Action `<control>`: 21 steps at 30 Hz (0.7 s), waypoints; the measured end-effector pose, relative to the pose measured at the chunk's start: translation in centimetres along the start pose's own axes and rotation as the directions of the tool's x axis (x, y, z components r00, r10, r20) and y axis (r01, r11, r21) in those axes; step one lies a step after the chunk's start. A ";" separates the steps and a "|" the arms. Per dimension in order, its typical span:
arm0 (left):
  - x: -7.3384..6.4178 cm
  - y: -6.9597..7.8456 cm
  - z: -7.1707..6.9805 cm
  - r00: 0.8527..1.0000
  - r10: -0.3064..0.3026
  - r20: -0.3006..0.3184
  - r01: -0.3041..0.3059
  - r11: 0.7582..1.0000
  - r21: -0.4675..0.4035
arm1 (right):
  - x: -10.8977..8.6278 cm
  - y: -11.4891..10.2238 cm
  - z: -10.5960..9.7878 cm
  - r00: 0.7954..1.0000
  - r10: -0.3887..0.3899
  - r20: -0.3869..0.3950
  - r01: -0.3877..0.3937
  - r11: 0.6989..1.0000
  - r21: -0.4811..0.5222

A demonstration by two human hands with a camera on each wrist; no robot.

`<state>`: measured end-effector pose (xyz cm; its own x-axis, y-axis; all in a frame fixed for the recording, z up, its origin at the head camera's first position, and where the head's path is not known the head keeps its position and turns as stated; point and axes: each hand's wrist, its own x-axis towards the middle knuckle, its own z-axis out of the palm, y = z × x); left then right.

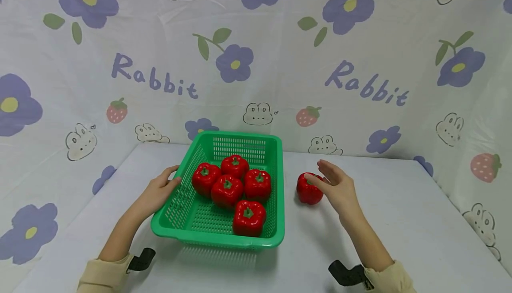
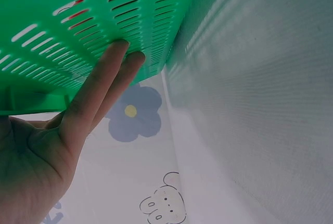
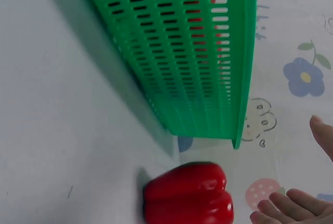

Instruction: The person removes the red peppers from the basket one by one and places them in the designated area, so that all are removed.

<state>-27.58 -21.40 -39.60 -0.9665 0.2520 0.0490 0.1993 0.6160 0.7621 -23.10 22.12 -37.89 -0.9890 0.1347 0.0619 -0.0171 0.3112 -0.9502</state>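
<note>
A green plastic basket [image 1: 218, 239] with slotted walls stands on the white table, several red bell peppers [image 1: 227, 190] inside it. My left hand [image 1: 160, 190] holds the basket's left side, thumb at the rim; in the left wrist view two fingers [image 2: 99, 83] reach along the outer wall. Right of the basket, one more red bell pepper [image 1: 308, 190] sits upright on the table. My right hand [image 1: 338, 190] hovers beside and above that pepper, fingers spread from the thumb and nothing held. In the right wrist view its fingertips [image 3: 281, 208] appear apart from the pepper.
The white table [image 1: 400, 222] ends at the back against a cloth [image 1: 280, 75] printed with flowers, rabbits and strawberries. Each wrist carries a black device [image 1: 142, 259] near the beige sleeve [image 1: 105, 275]. The basket's right wall [image 3: 177, 52] stands close to the loose pepper.
</note>
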 end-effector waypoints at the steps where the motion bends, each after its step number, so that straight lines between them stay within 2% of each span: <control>1: 0.0 0.0 0.0 1.000 -0.001 0.000 0.001 1.000 0.001 | 0.0 -0.1 0.1 1.000 0.006 0.006 -0.006 1.000 0.007; 6: 0.0 0.1 0.0 1.000 -0.001 0.003 0.001 1.000 0.000 | -0.5 -0.6 0.8 0.999 0.026 0.039 -0.027 0.999 0.018; 21: 0.0 0.0 -0.1 1.000 -0.005 0.015 0.005 1.000 -0.014 | -2.1 -1.6 3.5 0.990 -0.014 0.140 0.009 0.999 0.031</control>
<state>-27.61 -21.48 -39.53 -0.9650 0.2598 0.0358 0.1920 0.6067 0.7714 -21.54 18.05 -37.61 -0.9995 -0.0030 0.0312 -0.0308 0.2836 -0.9585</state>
